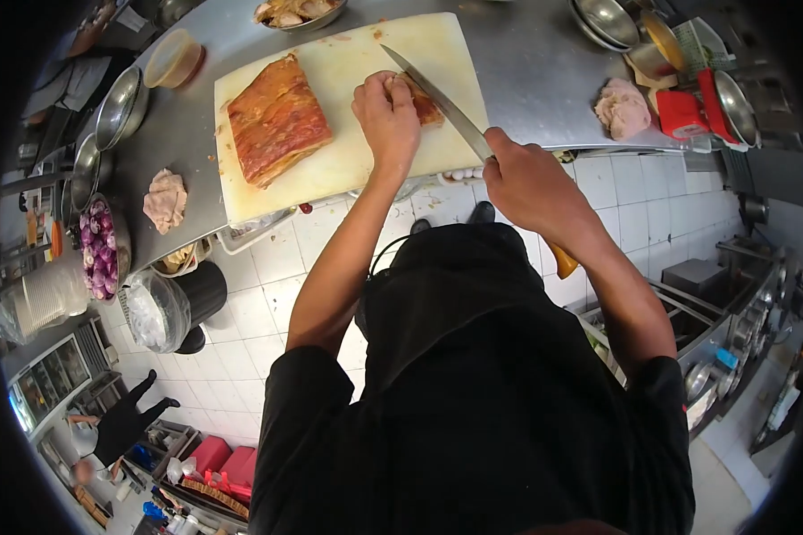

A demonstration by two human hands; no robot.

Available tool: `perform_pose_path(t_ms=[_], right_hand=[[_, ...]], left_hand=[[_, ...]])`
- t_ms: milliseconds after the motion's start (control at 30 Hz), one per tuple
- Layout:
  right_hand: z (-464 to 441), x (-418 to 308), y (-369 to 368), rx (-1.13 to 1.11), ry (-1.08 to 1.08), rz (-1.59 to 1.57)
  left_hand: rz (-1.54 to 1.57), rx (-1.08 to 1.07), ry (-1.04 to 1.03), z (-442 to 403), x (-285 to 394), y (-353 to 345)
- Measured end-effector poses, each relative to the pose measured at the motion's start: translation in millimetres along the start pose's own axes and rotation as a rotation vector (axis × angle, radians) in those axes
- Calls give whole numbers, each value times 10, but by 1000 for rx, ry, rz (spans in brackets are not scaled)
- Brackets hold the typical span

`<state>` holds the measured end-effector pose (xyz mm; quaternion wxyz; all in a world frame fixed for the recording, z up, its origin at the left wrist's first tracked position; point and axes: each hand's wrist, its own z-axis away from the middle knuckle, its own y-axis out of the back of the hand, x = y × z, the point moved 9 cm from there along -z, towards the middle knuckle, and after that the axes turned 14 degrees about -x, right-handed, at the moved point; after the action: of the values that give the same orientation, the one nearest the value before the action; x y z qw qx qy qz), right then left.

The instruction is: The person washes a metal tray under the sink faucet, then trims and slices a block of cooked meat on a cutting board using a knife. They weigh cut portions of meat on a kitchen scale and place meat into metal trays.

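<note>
My left hand [388,120] has its fingers curled over a small piece of roasted meat [425,105], pressed to the white cutting board [366,40]. In my right hand [535,187] is a long knife [446,105]. Its blade slants up and left across the meat piece, close to my left fingers, and its orange-brown handle end shows below my wrist. I cannot tell whether the edge touches the meat. A larger slab of browned roast meat, like pork belly [278,120], lies on the left of the board.
A crumpled pinkish cloth [165,201] lies left of the board, another cloth [623,109] right of it. Metal bowls [120,109], a plastic tub [174,59] and a bowl of chopped meat [299,12] stand around. Purple onions [98,248] fill a bowl. Another person [120,428] is at lower left.
</note>
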<state>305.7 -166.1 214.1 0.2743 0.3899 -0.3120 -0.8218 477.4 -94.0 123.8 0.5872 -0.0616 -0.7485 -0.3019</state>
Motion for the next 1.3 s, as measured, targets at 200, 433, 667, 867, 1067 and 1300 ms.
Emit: perform_pose_path(t_ms=[200, 433, 667, 867, 1067, 1300], right_hand=[[-192, 0, -14, -40, 3, 137], [-460, -108, 37, -295, -152, -52], [-177, -111, 69, -313, -180, -25], [-387, -54, -65, -307, -172, -53], [-445, -44, -71, -287, -166, -87], [-367, 85, -173, -200, -97, 7]], left_hand=[[-23, -52, -51, -13, 47, -22], [-17, -90, -32, -33, 11, -27], [-40, -36, -41, 2, 69, 6], [-36, -67, -14, -20, 24, -19], [-35, -40, -23, 1, 39, -8], [-37, -62, -38, -30, 13, -13]])
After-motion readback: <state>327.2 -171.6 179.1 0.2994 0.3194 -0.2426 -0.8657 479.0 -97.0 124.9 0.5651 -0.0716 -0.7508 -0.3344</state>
